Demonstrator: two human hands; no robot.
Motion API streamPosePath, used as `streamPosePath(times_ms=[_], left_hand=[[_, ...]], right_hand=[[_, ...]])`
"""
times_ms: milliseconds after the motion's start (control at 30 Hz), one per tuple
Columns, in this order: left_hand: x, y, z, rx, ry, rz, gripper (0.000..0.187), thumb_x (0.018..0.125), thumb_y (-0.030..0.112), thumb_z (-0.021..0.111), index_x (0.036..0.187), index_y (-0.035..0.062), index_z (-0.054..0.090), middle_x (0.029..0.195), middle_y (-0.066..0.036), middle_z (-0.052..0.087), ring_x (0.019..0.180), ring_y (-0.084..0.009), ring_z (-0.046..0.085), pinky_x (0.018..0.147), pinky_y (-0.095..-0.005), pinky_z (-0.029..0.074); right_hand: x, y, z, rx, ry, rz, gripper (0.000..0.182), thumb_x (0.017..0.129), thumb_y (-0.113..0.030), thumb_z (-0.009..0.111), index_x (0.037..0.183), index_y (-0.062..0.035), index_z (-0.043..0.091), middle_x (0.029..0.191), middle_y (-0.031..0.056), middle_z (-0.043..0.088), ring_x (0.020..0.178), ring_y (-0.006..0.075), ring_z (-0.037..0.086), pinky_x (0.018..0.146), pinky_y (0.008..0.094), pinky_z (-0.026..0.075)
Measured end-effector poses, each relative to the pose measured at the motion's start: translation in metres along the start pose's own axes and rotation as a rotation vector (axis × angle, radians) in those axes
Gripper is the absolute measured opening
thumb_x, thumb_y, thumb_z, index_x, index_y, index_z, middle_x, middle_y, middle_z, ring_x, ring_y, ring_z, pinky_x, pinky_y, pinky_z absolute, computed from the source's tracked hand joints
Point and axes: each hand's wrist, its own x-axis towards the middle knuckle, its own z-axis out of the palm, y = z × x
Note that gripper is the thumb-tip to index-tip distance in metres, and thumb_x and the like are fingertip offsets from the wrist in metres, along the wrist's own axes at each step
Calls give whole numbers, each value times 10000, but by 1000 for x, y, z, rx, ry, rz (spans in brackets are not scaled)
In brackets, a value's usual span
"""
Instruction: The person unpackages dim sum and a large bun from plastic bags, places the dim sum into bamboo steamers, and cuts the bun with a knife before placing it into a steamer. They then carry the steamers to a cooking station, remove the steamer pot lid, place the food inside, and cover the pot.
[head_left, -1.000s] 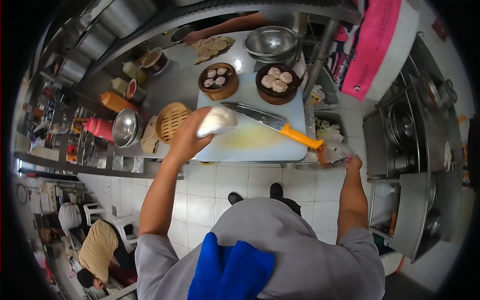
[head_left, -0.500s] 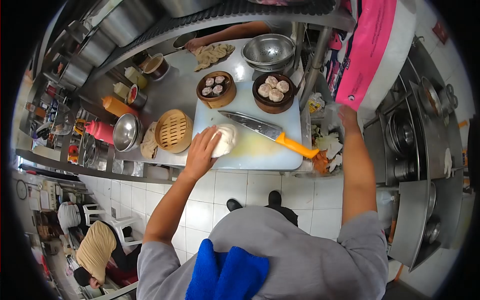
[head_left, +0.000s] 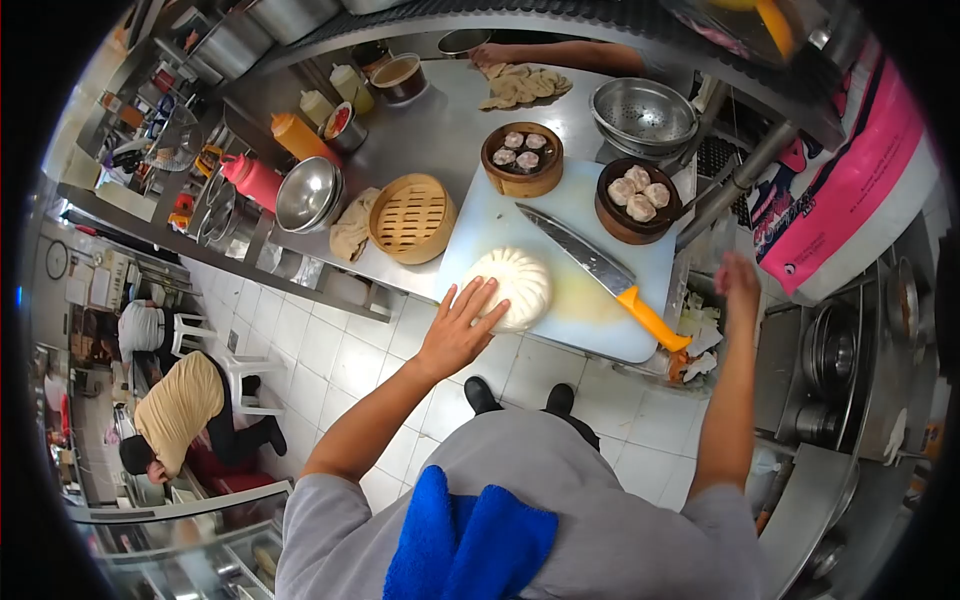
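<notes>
A large white pleated bun [head_left: 512,286] sits on the near left part of the white cutting board [head_left: 590,335]. My left hand [head_left: 465,325] rests against its left side with the fingers spread. A knife [head_left: 590,255] with a yellow handle lies across the board, right of the bun. My right hand [head_left: 738,285] is in the air beyond the board's right edge, beside a container of food scraps [head_left: 702,330]. Its fingers are blurred, and I cannot make out anything in them. Bamboo steamers of dumplings stand at the far side: a lighter one [head_left: 520,180] and a darker one [head_left: 628,228].
An empty bamboo steamer [head_left: 405,245] stands left of the board, near metal bowls [head_left: 308,193] and squeeze bottles [head_left: 297,135]. A colander [head_left: 645,112] sits behind. Another person's arm [head_left: 570,55] reaches in at the back beside a cloth [head_left: 525,87]. A pink and white bag [head_left: 850,190] hangs right.
The view has swung, shifting the worktop rightward. My right hand is lower, farther from the bag's bottom edge. The bun's pleats show more clearly, with my left hand still on it.
</notes>
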Motion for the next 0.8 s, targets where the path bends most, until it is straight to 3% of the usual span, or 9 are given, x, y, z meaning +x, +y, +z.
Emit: streamPosePath(times_ms=[67,133,167,233,333,433,533,667,800], left_hand=[[0,-6,4,7,32,0,696,749,124,704,1387,197,436,1477,-109,362,1363,-308,336,1085,-484,308],[6,-13,6,-5,36,28,699,746,124,709,1386,195,438,1478,-110,359,1360,-313,339,1079,-486,316],[10,-17,6,-12,44,45,702,743,124,715,1385,193,440,1479,-111,356,1357,-317,343,1073,-488,324],[14,-21,5,26,43,41,708,738,129,725,1384,194,443,1485,-114,343,1365,-331,323,1073,-479,328],[12,-12,-8,5,-25,17,729,736,198,746,1393,191,432,1498,-119,320,1386,-349,280,1085,-503,303],[11,4,-24,-69,-16,30,804,729,255,766,1428,170,377,1499,-139,319,1399,-381,247,1087,-566,253],[14,33,-29,-148,144,38,817,733,405,747,1422,154,388,1528,-94,290,1411,-389,216,1082,-634,182],[26,70,-39,-181,269,98,753,805,519,631,1412,132,410,1521,-60,314,1421,-346,213,1076,-669,112],[4,58,-39,-96,274,-183,807,822,627,517,1433,116,387,1527,-54,302,1439,-320,172,1086,-658,-16]], right_hand=[[-75,-29,52,-167,40,-124,174,885,-172,622,985,-29,627,905,44,624,823,120,586,703,257,469],[-108,-34,89,-442,-143,-497,250,825,-110,659,1047,-15,594,930,89,617,808,201,598,727,322,489],[-117,-36,102,-446,-139,-493,250,825,-110,659,1047,-15,594,930,89,617,808,201,598,727,322,489],[-123,-38,122,-898,-94,-776,348,780,-68,669,1112,-52,566,1005,133,601,853,299,609,776,382,496],[-110,-22,127,-900,-112,-677,437,761,-56,662,1174,-78,519,1075,147,585,918,355,602,803,429,494],[-134,-43,115,-815,-94,-553,454,756,-44,657,1179,-64,495,1064,145,587,951,352,606,798,427,498],[-160,-82,116,-791,-76,-589,481,752,-46,667,1193,-63,476,1055,144,590,946,351,607,779,430,505],[-174,-126,158,-748,-221,-654,522,734,-56,698,1208,-74,481,1038,152,604,931,332,627,772,400,514],[-182,-139,210,-720,-416,-720,542,708,-54,721,1202,-74,498,1013,149,630,941,302,637,772,393,515]])
